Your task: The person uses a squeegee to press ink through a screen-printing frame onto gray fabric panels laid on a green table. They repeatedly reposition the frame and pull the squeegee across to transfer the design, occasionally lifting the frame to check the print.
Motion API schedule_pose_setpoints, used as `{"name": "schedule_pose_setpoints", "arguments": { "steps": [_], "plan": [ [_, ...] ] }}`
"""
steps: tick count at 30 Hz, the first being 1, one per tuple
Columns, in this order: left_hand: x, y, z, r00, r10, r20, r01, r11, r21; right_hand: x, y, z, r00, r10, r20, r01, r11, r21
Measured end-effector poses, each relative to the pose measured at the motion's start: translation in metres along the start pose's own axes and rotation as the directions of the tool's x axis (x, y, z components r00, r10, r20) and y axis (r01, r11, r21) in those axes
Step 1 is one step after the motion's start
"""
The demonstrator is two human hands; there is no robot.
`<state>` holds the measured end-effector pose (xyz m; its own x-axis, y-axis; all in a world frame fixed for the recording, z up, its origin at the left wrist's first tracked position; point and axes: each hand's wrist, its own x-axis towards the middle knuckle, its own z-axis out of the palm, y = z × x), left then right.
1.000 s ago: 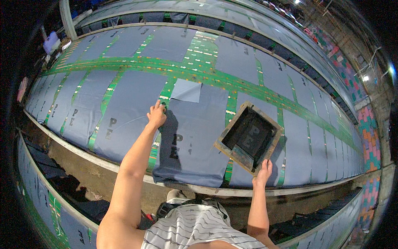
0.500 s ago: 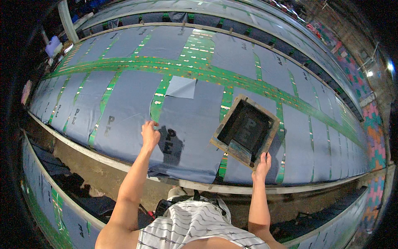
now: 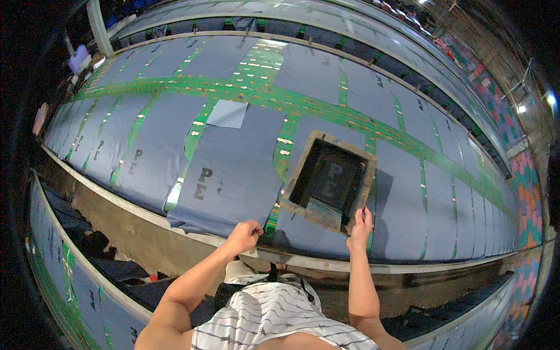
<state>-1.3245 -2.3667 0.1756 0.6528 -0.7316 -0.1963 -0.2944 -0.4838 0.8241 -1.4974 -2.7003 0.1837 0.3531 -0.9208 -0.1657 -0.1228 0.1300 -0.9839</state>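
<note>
My right hand [image 3: 360, 227] grips the lower right corner of a wooden screen-printing frame [image 3: 331, 175]. The frame has dark mesh with letter shapes in it, and a flat bluish piece [image 3: 324, 211] lies inside its near end. It is over a blue-grey fabric panel, casting a shadow to its right. My left hand [image 3: 244, 236] is closed at the table's front edge, beside the lower right corner of another fabric panel [image 3: 236, 151]. Whatever its fingers may hold is hidden. That panel carries black printed letters, with a small light cloth [image 3: 227, 114] at its far end.
The long green printing table [image 3: 192, 137] bears rows of blue-grey panels, many printed with dark letters. A raised rail [image 3: 131, 207] runs along its front. Another panel-covered table [image 3: 76, 291] stands lower left; more stretch behind. A post [image 3: 99, 26] rises at the far left.
The view has shifted rightward along the table. My left hand has moved right and nearer, to the table's front edge. My right hand still holds the frame, now over the panel to the right.
</note>
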Motion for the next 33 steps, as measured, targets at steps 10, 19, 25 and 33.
{"name": "schedule_pose_setpoints", "arguments": {
  "steps": [10, 19, 25, 33],
  "plan": [
    [0.033, 0.009, 0.048, 0.941, -0.267, -0.209, 0.084, 0.781, -0.619, -0.017, 0.016, -0.014, 0.970, 0.062, 0.234, -0.057, 0.998, -0.024],
    [0.068, 0.011, 0.062, 0.942, -0.055, -0.331, -0.096, 0.901, -0.424, -0.034, 0.065, -0.019, 0.972, -0.021, 0.234, 0.055, 0.989, -0.138],
    [0.061, 0.001, 0.067, 0.915, 0.036, -0.401, -0.121, 0.975, -0.189, -0.048, 0.046, -0.018, 0.953, 0.048, 0.298, 0.029, 0.969, -0.247],
    [0.064, 0.000, 0.071, 0.908, 0.054, -0.417, -0.123, 0.982, -0.142, -0.039, 0.071, -0.032, 0.944, -0.094, 0.315, 0.223, 0.888, -0.401]
  ]
}}
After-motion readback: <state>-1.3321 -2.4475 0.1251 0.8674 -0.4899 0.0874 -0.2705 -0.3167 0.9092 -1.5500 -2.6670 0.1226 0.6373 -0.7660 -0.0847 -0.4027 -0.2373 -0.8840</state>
